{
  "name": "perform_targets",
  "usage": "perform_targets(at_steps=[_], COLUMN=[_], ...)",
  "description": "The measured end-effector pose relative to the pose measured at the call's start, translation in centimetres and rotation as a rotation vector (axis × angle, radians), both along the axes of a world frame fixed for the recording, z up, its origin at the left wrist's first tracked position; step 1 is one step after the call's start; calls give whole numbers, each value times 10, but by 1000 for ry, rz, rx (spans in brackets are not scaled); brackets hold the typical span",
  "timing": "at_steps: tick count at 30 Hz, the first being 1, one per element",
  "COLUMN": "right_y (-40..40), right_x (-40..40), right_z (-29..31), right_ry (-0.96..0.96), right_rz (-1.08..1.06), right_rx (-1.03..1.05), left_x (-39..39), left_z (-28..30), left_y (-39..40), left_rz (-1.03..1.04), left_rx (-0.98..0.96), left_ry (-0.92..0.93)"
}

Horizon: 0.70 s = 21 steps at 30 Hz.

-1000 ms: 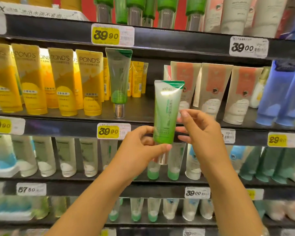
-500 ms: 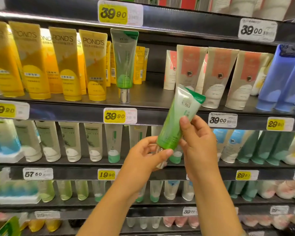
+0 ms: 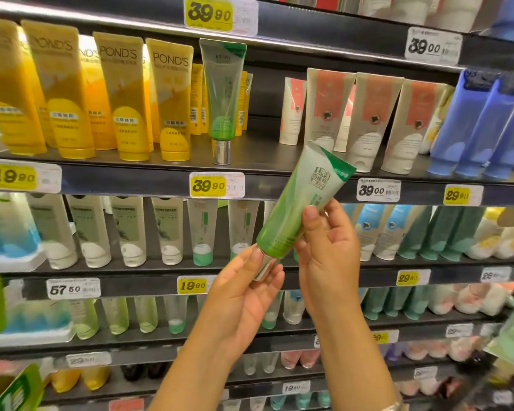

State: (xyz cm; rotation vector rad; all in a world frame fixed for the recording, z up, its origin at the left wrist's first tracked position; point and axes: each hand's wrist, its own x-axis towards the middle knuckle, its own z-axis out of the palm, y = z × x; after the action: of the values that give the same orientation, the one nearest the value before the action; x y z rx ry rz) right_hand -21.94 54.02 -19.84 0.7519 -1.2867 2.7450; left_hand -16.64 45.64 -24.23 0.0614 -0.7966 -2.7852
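Progress: the green tube [image 3: 297, 209] is off the shelf [image 3: 131, 179] and in the air in front of the display, at centre frame. It is tilted, with the crimped end towards the upper right and the silver cap [image 3: 264, 266] towards the lower left. The printed face is turned to the camera, so the work appears to be at the inspection stage. The pick is done. What is left is judged to be either a return to the shelf or a carry-away; the picture does not settle which. A matching tube [image 3: 221, 93] stands upright on its cap on the shelf above, just right of the yellow Pond's tubes [image 3: 166, 99] and above a 39.90 price tag [image 3: 217, 184]. The space to its right would take the held tube.

Left hand [image 3: 244, 295]: partly closed, at lower centre of the frame. The thumb and the curled fingers pinch the silver cap and hold the low end.

Right hand [image 3: 330, 247]: closed round the lower body of the tube, right of centre. The thumb presses the front face and the fingers wrap behind. The grip looks light, as the tube wall shows no dent.

Both hands are on the tube, and it touches nothing else.
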Motion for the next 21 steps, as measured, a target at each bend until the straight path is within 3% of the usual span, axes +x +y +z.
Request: perform_targets(at_steps=[11,21], right_y=[3,3], right_x=[32,46], right_z=[-1,-4], right_ry=[-48,63], right_rz=[47,15], right_rx=[-33,272], left_x=[39,50], left_z=[-4,-8], left_y=[-4,-9], left_rz=[-155,-58], left_rx=[1,15], left_ry=[-58,-9])
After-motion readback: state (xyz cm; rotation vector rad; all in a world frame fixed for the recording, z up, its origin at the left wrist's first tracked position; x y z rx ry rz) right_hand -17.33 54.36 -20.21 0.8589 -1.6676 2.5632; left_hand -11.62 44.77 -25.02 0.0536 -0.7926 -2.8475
